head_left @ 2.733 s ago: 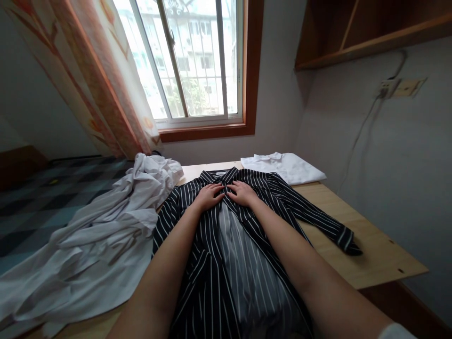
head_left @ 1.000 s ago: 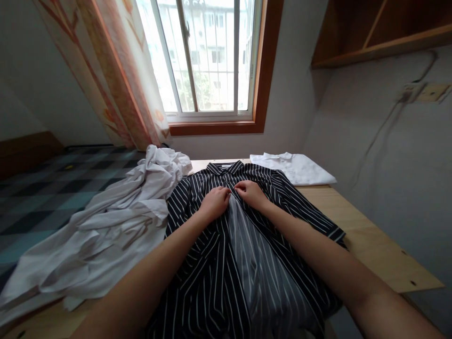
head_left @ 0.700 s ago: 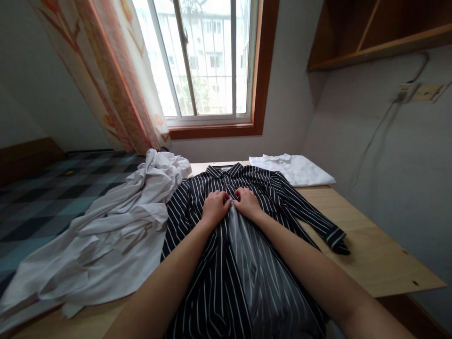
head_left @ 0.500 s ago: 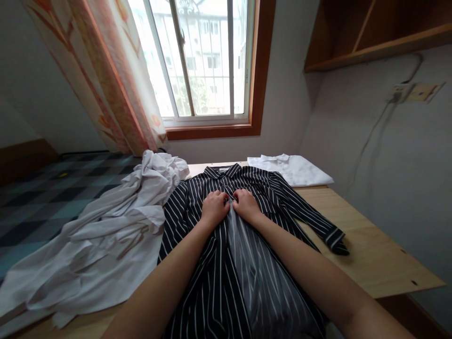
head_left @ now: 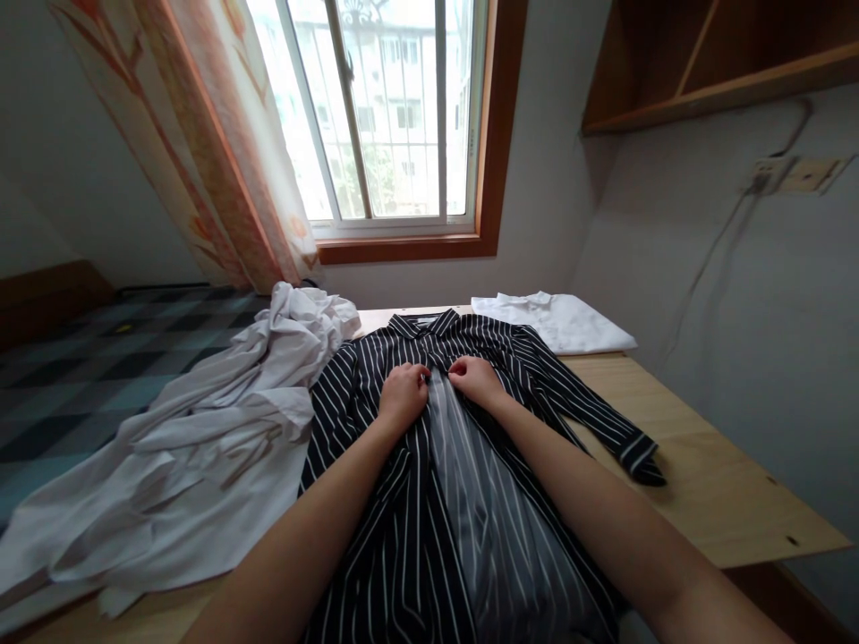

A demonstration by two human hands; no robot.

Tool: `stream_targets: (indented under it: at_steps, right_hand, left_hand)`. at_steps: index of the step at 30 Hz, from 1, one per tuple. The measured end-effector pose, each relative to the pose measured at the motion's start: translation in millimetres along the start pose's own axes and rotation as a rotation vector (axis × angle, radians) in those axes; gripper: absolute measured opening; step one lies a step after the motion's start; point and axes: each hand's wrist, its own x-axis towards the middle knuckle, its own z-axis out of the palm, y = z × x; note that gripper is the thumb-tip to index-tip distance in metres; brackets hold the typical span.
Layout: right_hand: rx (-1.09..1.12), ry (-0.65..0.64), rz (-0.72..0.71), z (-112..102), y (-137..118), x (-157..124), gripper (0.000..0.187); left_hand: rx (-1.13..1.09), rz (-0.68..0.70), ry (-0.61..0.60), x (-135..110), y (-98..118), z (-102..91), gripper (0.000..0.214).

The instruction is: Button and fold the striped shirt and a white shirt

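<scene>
A black shirt with white stripes [head_left: 366,367] lies face up in front of me, its collar toward the window. Below the chest its front hangs apart, and the greyer inside of the back shows between the two edges. My left hand [head_left: 403,394] pinches the left front edge just under the chest. Opposite it, my right hand [head_left: 475,379] has thumb and fingers closed on the right front edge. A small gap separates the two hands. Buttons and buttonholes at my fingertips are too small to make out. The right sleeve stretches out over the board.
The shirt lies on a pale wooden board [head_left: 711,474]. A crumpled white garment [head_left: 221,447] is heaped on the left, partly over a checked bed cover [head_left: 60,385]. Behind, on the right, is a folded white shirt [head_left: 554,324]. A shelf [head_left: 731,89] hangs at upper right.
My hands have moved slightly apart, the right one to the right, and the gap between the shirt's front edges is a little wider. Both hands still grip the cloth.
</scene>
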Motion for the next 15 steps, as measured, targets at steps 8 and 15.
stream_targets:
  at_steps: [8,15]
  right_hand:
    - [-0.061,0.0,0.02,-1.0,0.4,4.8,0.018]
    - [-0.043,-0.028,0.071,-5.7,1.4,5.9,0.014]
  left_hand:
    - [0.016,-0.038,0.016,4.3,-0.6,4.8,0.02]
    - [0.048,-0.027,-0.005,6.7,-2.1,4.2,0.015]
